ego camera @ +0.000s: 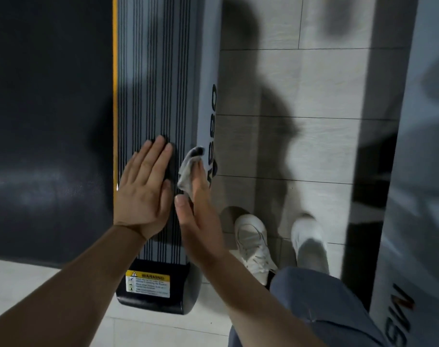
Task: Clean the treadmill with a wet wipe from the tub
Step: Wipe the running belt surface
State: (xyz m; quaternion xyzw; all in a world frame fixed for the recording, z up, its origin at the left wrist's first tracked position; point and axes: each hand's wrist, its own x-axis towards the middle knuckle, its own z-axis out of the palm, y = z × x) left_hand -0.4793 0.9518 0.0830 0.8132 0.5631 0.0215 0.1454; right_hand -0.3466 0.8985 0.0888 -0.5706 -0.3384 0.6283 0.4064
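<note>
Pressing flat: left hand [143, 186], fingers straight, on treadmill [153, 83] side rail | right hand [200, 214] pinches wet wipe [189, 169] (grey, crumpled) beside it

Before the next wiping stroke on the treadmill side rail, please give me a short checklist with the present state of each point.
1. Wipe held by right hand: ok, thumb and fingers hold it.
2. Wipe touches the ribbed side rail: cannot tell, it looks raised.
3. Left hand rests flat on the rail: ok.
4. Wipe fit for more use: not ok, dark smudge at its tip.
5. Shoes on the floor, off the rail: ok.
</note>
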